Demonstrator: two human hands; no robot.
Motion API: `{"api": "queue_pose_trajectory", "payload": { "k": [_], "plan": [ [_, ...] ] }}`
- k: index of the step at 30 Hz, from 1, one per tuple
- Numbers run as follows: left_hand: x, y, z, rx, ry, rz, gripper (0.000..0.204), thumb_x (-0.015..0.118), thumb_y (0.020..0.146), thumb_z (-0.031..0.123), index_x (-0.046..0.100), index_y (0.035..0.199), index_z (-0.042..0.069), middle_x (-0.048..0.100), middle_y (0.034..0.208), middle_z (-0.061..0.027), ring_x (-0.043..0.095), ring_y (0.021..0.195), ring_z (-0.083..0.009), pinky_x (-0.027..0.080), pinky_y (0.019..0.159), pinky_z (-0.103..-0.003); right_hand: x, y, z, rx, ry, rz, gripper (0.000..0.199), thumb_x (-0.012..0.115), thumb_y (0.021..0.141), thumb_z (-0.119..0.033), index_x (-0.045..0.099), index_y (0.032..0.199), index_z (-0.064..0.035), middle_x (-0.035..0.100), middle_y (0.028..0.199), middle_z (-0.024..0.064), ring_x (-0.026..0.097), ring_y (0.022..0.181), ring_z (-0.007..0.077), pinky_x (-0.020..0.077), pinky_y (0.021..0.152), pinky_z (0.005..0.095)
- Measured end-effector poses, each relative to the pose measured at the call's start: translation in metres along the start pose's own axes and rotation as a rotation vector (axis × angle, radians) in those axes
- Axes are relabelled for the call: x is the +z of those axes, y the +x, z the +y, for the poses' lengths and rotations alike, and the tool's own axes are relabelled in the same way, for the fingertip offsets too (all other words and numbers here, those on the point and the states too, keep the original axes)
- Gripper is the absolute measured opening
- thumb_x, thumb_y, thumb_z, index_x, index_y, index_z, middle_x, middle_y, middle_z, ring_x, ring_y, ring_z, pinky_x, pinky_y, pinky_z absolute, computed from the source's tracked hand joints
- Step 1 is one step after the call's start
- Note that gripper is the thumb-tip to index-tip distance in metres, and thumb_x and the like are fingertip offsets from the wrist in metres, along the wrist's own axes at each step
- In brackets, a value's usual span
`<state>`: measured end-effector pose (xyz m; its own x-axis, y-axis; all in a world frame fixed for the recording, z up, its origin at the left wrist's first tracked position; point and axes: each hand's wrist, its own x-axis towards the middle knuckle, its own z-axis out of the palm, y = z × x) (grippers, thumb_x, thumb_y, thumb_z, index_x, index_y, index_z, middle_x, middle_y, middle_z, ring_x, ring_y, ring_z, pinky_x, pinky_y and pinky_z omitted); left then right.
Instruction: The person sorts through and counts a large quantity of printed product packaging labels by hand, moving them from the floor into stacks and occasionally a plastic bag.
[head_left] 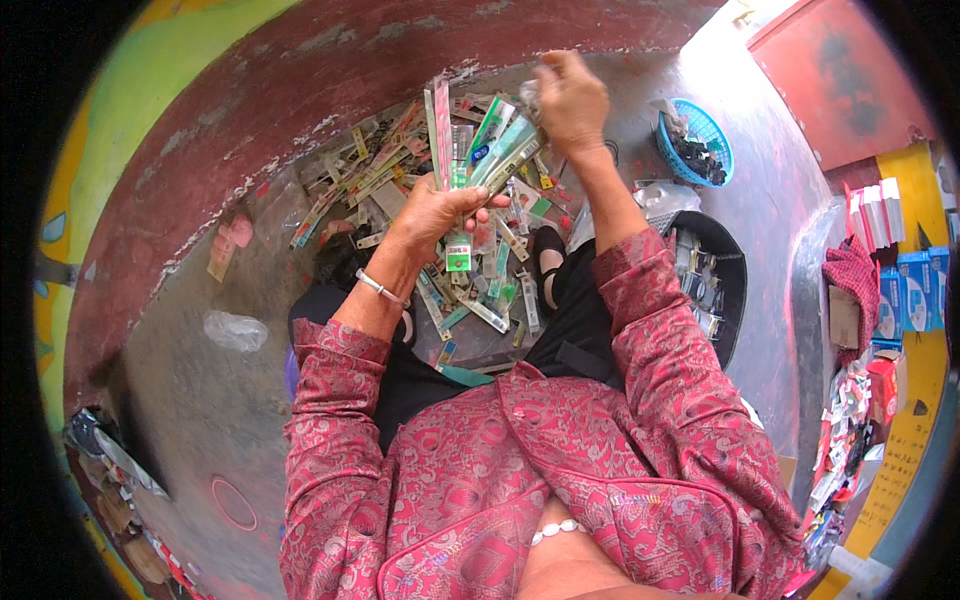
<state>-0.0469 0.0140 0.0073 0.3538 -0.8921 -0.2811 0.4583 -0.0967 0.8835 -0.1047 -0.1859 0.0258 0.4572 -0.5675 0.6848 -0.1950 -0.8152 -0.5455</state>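
Note:
My left hand (pixel 440 212) is closed around a fanned-out bunch of long, flat plastic packets (pixel 500 150), some clear, some green or pink. One green-and-white packet (pixel 458 250) hangs below its fingers. Just beyond the bunch's far right end is my right hand (pixel 573 102), slightly blurred, its fingers curled together. Greyish crumpled clear plastic (pixel 530 95) shows beside those fingers; what they grip is not plain. Under both hands a loose pile of similar narrow packets (pixel 500 290) covers the floor between my feet.
A blue plastic basket (pixel 728 145) with dark pieces stands at the far right. Nearer, a black tub (pixel 735 270) of packets sits beside my right leg. Clear plastic bags (pixel 236 330) lie at left. The red wall (pixel 250 110) curves behind the pile. Boxes (pixel 915 290) line the right side.

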Motion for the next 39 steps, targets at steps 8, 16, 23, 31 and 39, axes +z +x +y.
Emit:
{"api": "queue_pose_trajectory", "payload": {
  "k": [8, 16, 23, 31, 39],
  "plan": [
    [-0.009, 0.01, -0.009, -0.121, -0.182, 0.106, 0.019, 0.05, 0.082, 0.002, 0.052, 0.1, -0.006, 0.064, 0.084, -0.0152, 0.056, 0.055, -0.0086, 0.047, 0.044, -0.018, -0.016, 0.008, 0.008, 0.898, 1.538, -0.227, 0.027, 0.04, 0.092, -0.019, 0.055, 0.093, 0.0032, 0.059, 0.085, 0.0129, 0.059, 0.072, 0.021, 0.0508, 0.066, 0.031],
    [-0.001, 0.013, -0.007, 0.015, -0.071, 0.136, 0.015, 0.053, 0.083, 0.006, 0.054, 0.096, -0.001, 0.063, 0.09, -0.0138, 0.056, 0.06, -0.0084, 0.045, 0.047, -0.018, -0.015, -0.034, -0.055, -0.064, 0.498, -0.587, 0.04, 0.057, 0.082, -0.026, 0.053, 0.112, 0.0008, 0.055, 0.11, 0.0173, 0.053, 0.101, 0.0228, 0.0401, 0.088, 0.0331],
    [0.004, 0.01, -0.001, 0.041, -0.137, 0.069, 0.017, 0.052, 0.083, 0.006, 0.056, 0.099, 0.002, 0.064, 0.084, -0.011, 0.053, 0.06, -0.0086, 0.04, 0.049, -0.018, -0.033, -0.009, -0.031, -0.088, 0.418, -0.444, 0.037, 0.062, 0.077, -0.022, 0.057, 0.113, -0.0134, 0.055, 0.115, 0.0097, 0.049, 0.11, 0.0226, 0.0364, 0.093, 0.0379],
    [-0.004, 0.015, -0.013, 0.036, -0.07, 0.091, 0.008, 0.052, 0.079, 0.002, 0.056, 0.086, 0.001, 0.062, 0.075, -0.0091, 0.051, 0.052, -0.0086, 0.04, 0.043, -0.02, -0.016, -0.036, -0.048, -0.408, -0.149, -0.586, 0.035, 0.061, 0.074, -0.031, 0.058, 0.101, -0.0095, 0.051, 0.117, 0.0095, 0.038, 0.12, 0.0269, 0.0188, 0.1, 0.0535],
    [-0.001, 0.006, -0.009, -0.029, -0.082, 0.016, 0.02, 0.052, 0.082, 0.011, 0.057, 0.093, -0.005, 0.057, 0.068, -0.0045, 0.046, 0.049, -0.0058, 0.043, 0.048, -0.02, -0.011, -0.001, -0.001, -0.182, -0.469, -0.019, 0.028, 0.06, 0.059, -0.018, 0.054, 0.081, -0.0011, 0.052, 0.081, 0.0125, 0.05, 0.081, 0.0272, 0.0357, 0.079, 0.0398]
  ]
}}
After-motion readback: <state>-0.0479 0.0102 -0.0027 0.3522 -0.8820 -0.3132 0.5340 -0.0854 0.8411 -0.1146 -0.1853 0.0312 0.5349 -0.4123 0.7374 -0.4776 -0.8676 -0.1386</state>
